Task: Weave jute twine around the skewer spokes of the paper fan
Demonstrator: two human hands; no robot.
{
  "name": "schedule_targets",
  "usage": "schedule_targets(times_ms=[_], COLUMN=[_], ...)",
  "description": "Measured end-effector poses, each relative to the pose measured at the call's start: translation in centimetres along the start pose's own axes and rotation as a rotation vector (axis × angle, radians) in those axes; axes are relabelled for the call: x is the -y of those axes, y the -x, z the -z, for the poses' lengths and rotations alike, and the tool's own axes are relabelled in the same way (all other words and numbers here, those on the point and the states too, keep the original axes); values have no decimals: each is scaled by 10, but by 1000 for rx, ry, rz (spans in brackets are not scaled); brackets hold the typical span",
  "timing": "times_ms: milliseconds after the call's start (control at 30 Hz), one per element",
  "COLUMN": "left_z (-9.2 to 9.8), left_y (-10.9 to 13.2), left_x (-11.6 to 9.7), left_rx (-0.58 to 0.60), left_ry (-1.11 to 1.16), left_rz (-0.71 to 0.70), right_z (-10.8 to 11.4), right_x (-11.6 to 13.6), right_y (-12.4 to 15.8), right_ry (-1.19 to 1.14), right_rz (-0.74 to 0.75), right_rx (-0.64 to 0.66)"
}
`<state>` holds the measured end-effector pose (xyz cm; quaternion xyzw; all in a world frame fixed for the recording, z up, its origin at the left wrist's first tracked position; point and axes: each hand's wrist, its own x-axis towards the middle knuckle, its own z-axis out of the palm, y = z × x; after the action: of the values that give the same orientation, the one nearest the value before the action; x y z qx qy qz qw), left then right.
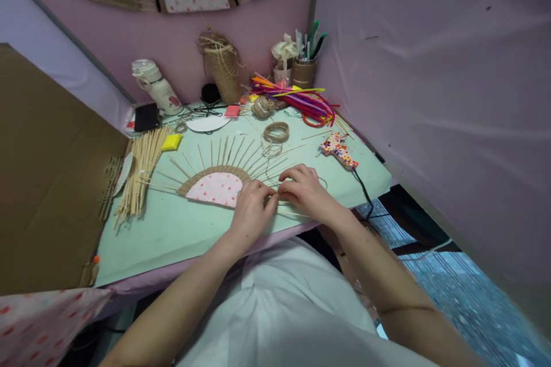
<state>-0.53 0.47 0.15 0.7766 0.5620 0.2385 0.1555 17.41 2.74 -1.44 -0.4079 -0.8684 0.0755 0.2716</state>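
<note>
A half-round fan lies on the table, with a pink-dotted white centre, a woven twine band and thin wooden sticks spreading outward. My left hand rests over the fan's right end, thumb and fingers closed on its edge and sticks. Close beside it, my right hand pinches thin twine among the right-hand sticks; the fingertips of both hands almost meet. Loose twine trails from a twine coil down toward the hands. The exact spot between the fingertips is partly hidden.
Left of the fan lie a bundle of sticks and a yellow packet. A patterned glue gun with a black cord lies right. Behind stand a bottle, a twine-wrapped vase, pipe cleaners and a pen cup.
</note>
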Motion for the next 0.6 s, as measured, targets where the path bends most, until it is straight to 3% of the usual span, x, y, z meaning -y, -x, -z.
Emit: schedule_targets(times_ms=[600], left_z=[4], left_y=[-4], left_x=[5], left_rx=[24], left_ry=[-39], left_rz=[-12], right_z=[16], right_x=[-4], right_y=[7], right_ry=[46], right_rz=[-2], right_rx=[160])
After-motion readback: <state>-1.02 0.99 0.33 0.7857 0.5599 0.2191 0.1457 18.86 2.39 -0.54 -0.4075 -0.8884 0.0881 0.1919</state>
